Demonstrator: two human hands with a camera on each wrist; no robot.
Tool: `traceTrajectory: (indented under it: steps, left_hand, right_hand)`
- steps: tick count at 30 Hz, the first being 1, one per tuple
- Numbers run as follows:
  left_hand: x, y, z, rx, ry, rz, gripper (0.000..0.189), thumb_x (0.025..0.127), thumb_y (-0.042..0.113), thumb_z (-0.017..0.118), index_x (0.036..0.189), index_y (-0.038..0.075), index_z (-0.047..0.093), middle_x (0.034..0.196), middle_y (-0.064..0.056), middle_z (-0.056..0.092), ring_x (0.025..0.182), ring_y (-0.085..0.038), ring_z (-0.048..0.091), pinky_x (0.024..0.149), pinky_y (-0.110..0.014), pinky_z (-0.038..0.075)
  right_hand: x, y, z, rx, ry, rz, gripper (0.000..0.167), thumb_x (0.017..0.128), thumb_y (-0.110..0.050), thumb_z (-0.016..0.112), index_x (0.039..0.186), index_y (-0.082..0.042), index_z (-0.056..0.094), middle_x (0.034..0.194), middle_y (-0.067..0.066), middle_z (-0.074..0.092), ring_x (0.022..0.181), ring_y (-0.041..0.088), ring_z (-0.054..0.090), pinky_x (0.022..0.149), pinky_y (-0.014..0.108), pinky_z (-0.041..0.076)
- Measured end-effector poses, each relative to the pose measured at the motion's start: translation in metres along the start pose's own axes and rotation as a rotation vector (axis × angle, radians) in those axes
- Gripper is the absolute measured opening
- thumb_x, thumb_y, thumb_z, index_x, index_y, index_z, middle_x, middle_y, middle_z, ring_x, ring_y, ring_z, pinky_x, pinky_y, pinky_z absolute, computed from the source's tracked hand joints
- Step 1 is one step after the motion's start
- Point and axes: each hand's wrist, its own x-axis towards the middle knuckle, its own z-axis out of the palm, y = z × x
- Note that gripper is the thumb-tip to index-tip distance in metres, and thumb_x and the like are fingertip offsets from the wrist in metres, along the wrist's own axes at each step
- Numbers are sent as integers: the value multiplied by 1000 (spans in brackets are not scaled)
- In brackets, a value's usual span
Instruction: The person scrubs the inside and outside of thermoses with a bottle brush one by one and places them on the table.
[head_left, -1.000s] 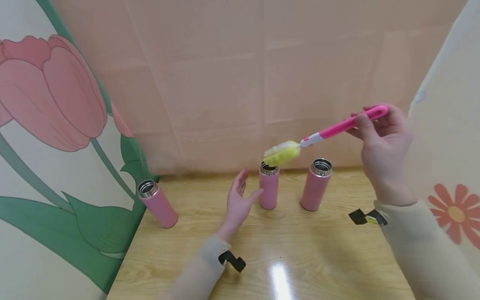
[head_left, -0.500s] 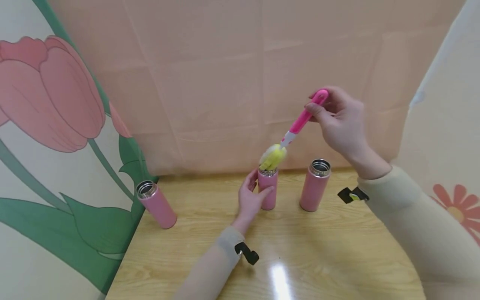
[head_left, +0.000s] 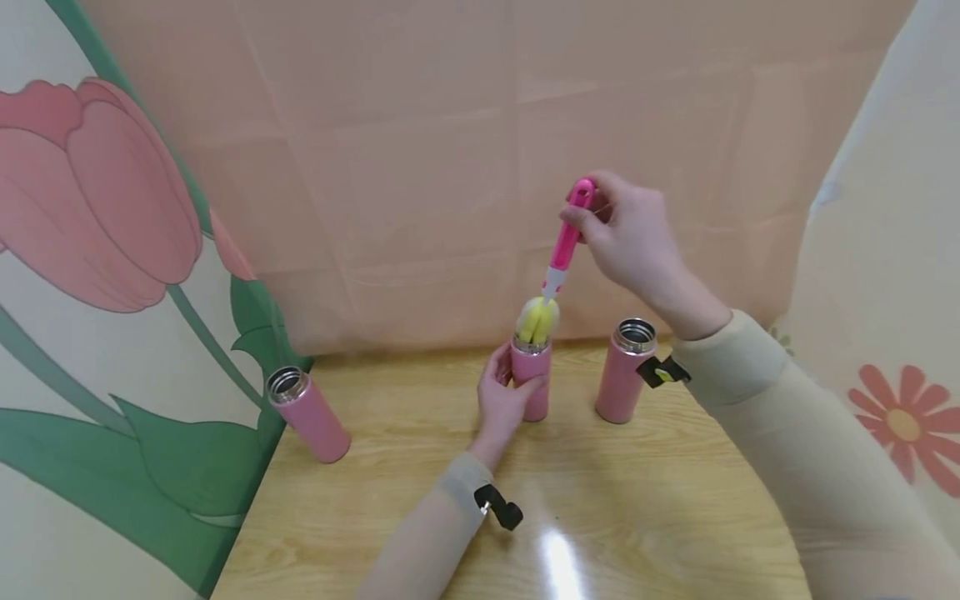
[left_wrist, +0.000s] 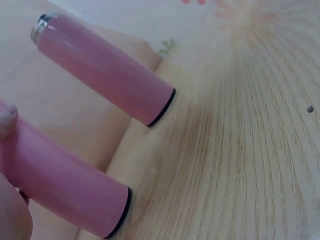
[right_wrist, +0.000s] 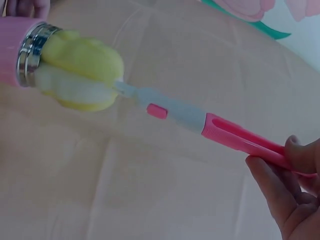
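My right hand (head_left: 630,237) pinches the pink handle of a bottle brush (head_left: 566,246) near its top end. The brush's yellow and white sponge head (right_wrist: 82,70) sits partly inside the steel mouth of the middle pink bottle (head_left: 532,375), with its upper part still outside. My left hand (head_left: 502,404) grips that bottle around its side from the left, thumb across the front. In the left wrist view the held bottle (left_wrist: 65,182) stands with its dark base on the table, and the fingers show only at the frame's edge.
A second open pink bottle (head_left: 618,379) stands to the right, below my right forearm. Another open pink bottle (head_left: 311,417) stands at the left edge of the wooden table (head_left: 360,517). A pinkish cloth backdrop (head_left: 405,167) rises behind the table.
The right hand has moved left, swinging the brush from slanted to nearly upright, its sponge head entering the bottle mouth. My left hand has closed around the middle bottle.
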Motion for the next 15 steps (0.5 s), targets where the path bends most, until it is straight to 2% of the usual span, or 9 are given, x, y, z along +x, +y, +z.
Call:
traceTrajectory:
  steps: [8,15]
  left_hand:
    - [1,-5,-3,-25,5,-7,74,73,-1,97,140,15,70,132,-2,74,120,-23,69,108,-45,54]
    - [3,-5,-7,-7,-13,-33,72,75,6,98,140,18,70,132,0,73,119,-23,69,109,-46,54]
  right_hand:
    - [2,-5,9,49,-28,-62,16,103,-12,74,113,-2,70,98,11,77,83,25,75,67,14,55]
    - [7,-1,18,159,-129,-131,10,101,-1,73,111,0,71,92,11,73,82,24,72,71,20,62]
